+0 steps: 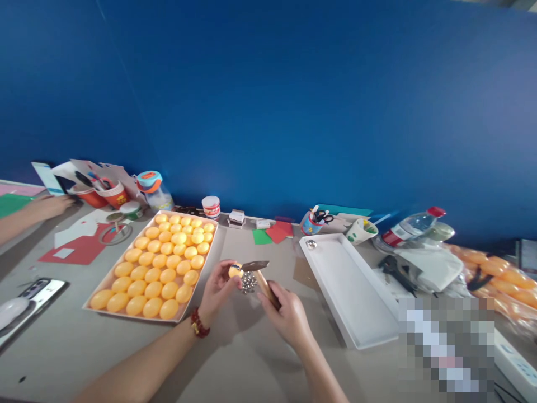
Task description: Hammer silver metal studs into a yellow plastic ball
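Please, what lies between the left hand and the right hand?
The head view shows a cluster of small, shiny, metallic-looking pieces there; the hammer head is also in this gap.

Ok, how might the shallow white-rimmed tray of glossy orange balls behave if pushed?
The tray would probably slide without tipping, being broad and low. The round balls are likely to roll into gaps; the raised rim may contain gentle shifts.

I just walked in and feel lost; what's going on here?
A person's left hand holds an orange ball, while the right hand grips a hammer by its handle, its head close to the ball. Small shiny pieces lie on the table between the hands. A box of orange balls stands left, a white tray right.
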Tool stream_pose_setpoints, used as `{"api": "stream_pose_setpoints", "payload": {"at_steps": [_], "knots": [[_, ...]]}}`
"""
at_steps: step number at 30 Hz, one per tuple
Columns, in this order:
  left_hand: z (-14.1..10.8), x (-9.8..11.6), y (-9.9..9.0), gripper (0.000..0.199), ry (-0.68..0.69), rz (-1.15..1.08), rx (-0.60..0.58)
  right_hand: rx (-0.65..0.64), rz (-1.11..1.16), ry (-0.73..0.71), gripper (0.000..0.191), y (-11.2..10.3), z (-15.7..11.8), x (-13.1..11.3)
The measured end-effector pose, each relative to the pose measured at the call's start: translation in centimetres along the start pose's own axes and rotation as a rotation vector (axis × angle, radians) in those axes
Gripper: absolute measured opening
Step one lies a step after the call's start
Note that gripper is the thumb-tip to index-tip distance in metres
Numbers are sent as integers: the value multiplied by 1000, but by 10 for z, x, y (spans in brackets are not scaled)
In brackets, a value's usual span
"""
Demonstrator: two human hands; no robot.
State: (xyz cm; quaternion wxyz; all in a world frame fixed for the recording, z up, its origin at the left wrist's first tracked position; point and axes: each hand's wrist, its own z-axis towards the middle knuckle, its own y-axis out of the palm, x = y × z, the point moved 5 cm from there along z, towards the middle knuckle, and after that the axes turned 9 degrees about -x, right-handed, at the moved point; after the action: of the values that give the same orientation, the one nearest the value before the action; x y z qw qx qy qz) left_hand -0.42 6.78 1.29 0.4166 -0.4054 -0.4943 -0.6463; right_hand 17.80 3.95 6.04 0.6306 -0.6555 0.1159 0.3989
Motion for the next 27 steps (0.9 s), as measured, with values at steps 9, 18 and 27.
{"api": "stream_pose_setpoints", "payload": {"at_steps": [9, 18, 27], "knots": [[1, -1, -1, 33, -7, -18, 1, -18, -12, 7, 19, 1, 2, 2], [0, -2, -2, 33, 2, -10, -2, -20, -1, -3, 17, 1, 0, 1], [-4, 10, -5, 35, 104, 278, 50, 9, 15, -18, 20, -2, -1, -3]]}}
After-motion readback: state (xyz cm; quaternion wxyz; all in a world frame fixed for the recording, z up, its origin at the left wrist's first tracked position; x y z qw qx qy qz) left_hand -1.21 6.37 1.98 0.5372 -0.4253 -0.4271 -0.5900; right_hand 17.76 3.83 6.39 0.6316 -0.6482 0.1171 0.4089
